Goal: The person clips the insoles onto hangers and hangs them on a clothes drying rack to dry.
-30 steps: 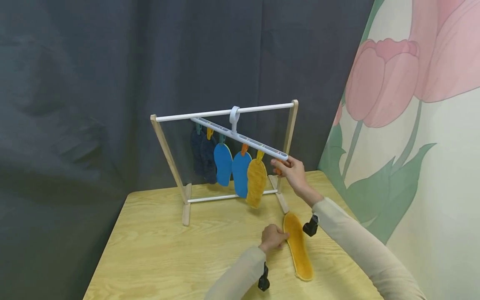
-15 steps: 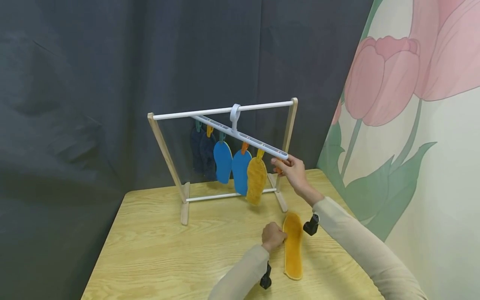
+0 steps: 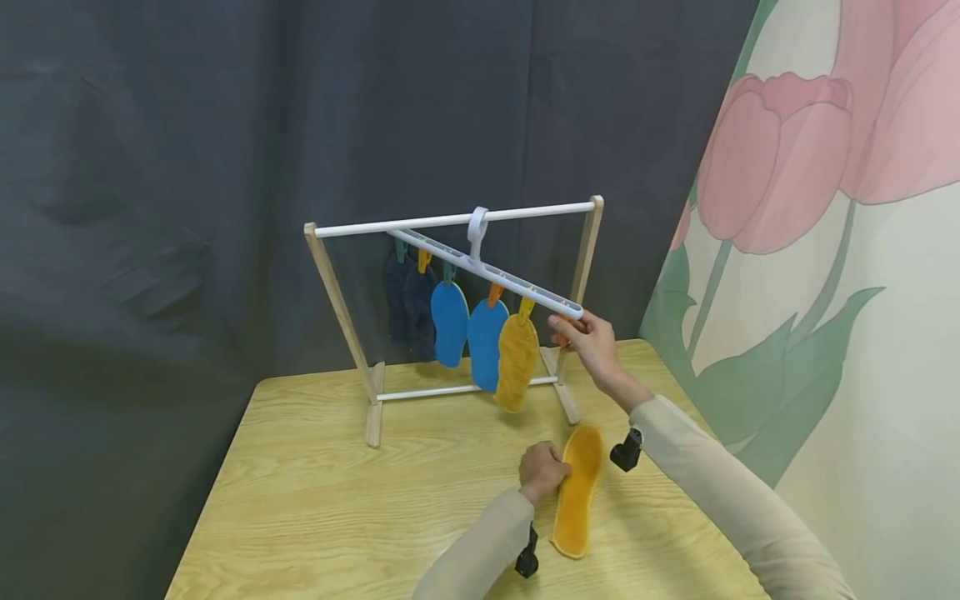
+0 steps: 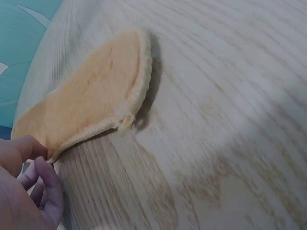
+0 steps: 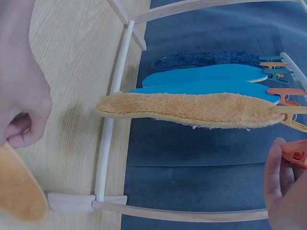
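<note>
In the head view my left hand [image 3: 543, 472] pinches the side edge of a yellow-orange fuzzy insole [image 3: 579, 492], low over the table. The left wrist view shows thumb and fingertip on the edge of this insole [image 4: 91, 91], its rounded end tilted above the wood. My right hand [image 3: 596, 346] is at the near end of a pale blue clip hanger [image 3: 517, 283], its fingers gripping an orange clothespin [image 5: 296, 152]. Beside that clothespin hangs another yellow fuzzy insole [image 5: 192, 109] from a yellow clothespin [image 5: 291, 117]. Two blue insoles [image 3: 450, 325] and two dark navy insoles [image 3: 418, 308] hang farther along.
The hanger hooks over the white top bar [image 3: 405, 223] of a wooden-legged drying rack [image 3: 341, 317] standing on the wood-grain table [image 3: 315, 500]. A dark curtain [image 3: 420, 108] is behind it. At the right is a wall with painted tulips [image 3: 780, 158].
The held insole has turned, its lower end swinging to the left, as my left hand shifts slightly. My right hand stays on the orange clothespin at the hanger's end.
</note>
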{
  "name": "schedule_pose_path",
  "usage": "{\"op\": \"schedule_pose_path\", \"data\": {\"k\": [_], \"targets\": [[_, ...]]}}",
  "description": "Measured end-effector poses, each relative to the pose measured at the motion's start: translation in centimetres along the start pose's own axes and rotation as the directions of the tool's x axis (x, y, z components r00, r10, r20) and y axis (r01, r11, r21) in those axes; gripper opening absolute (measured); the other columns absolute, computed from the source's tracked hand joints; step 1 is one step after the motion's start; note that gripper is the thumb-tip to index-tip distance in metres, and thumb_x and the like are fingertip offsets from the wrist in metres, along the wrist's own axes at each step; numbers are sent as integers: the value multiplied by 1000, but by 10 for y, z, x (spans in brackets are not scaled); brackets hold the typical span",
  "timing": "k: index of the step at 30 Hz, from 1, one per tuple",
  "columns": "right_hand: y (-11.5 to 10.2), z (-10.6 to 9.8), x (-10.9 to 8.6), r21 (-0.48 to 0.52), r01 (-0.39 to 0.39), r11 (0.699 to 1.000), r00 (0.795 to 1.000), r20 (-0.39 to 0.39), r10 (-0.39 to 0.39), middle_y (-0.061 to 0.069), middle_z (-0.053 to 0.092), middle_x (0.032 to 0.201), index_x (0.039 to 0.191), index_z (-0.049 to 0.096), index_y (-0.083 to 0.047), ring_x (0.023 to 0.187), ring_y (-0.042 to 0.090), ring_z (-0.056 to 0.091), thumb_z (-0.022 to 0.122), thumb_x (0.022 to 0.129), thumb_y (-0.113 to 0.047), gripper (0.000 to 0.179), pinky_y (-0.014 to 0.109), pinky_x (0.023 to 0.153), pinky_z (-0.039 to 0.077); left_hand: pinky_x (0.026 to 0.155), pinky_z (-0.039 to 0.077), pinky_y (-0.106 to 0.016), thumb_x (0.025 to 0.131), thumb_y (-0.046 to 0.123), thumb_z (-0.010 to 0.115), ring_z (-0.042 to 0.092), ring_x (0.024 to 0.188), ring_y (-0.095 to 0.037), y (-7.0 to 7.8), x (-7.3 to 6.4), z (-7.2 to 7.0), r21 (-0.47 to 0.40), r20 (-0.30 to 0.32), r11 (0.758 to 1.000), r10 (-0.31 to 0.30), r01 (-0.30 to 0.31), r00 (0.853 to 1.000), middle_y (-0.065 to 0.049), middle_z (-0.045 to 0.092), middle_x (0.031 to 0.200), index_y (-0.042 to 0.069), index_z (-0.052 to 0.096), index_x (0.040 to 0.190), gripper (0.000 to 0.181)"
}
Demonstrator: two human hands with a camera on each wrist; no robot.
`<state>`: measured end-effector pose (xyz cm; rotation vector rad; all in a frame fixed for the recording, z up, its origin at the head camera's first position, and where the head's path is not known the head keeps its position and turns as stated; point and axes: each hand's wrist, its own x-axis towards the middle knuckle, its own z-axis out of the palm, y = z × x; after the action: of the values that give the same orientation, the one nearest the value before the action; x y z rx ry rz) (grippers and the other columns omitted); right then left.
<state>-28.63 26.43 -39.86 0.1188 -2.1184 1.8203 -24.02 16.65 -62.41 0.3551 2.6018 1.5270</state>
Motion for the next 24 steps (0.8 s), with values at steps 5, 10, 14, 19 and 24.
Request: {"op": "schedule_pose_path", "data": {"k": [5,10,14,19,24], "targets": [[0,-2,1,13,21,1000,1000,-9,-20,-5,72,80,114,62,3,69,13,69,70,95,-18,30,23,61,56,42,24,-21,75,6,80,28,43,-7,-4,1,-4,35,-2,999,37,-37,999,10,30,49,16,43,55,43],[-1,-3,1,15,32,999,999,-6,-32,-6,73,87,121,55,7,72,15,71,69,95,-19,39,29,65,58,40,9,-22,74,3,77,10,42,-8,-1,1,-10,23,15,999,30,-31,999,9,12,49,18,27,52,57],[0,-3,2,2,33,999,999,-11,-33,-7,73,87,121,56,8,72,11,71,69,95,-20,40,34,70,59,38,13,-21,75,3,76,16,39,-6,1,-1,-14,-4,21,1000,4,-4,1000,12,16,45,19,33,50,53],[2,-3,2,1,32,999,999,-13,-32,-5,72,85,116,61,2,72,12,71,69,95,-21,32,34,70,59,38,16,-21,77,4,75,21,38,-6,0,-2,-16,-11,29,1000,14,-14,999,12,21,43,19,37,50,49],[1,-2,1,21,62,998,998,-5,-62,-8,73,90,113,64,-5,74,16,71,65,98,-18,21,32,70,59,42,28,-22,78,5,73,35,44,-8,-3,0,-20,-44,25,999,7,-6,1000,9,38,51,15,51,59,31]]}}
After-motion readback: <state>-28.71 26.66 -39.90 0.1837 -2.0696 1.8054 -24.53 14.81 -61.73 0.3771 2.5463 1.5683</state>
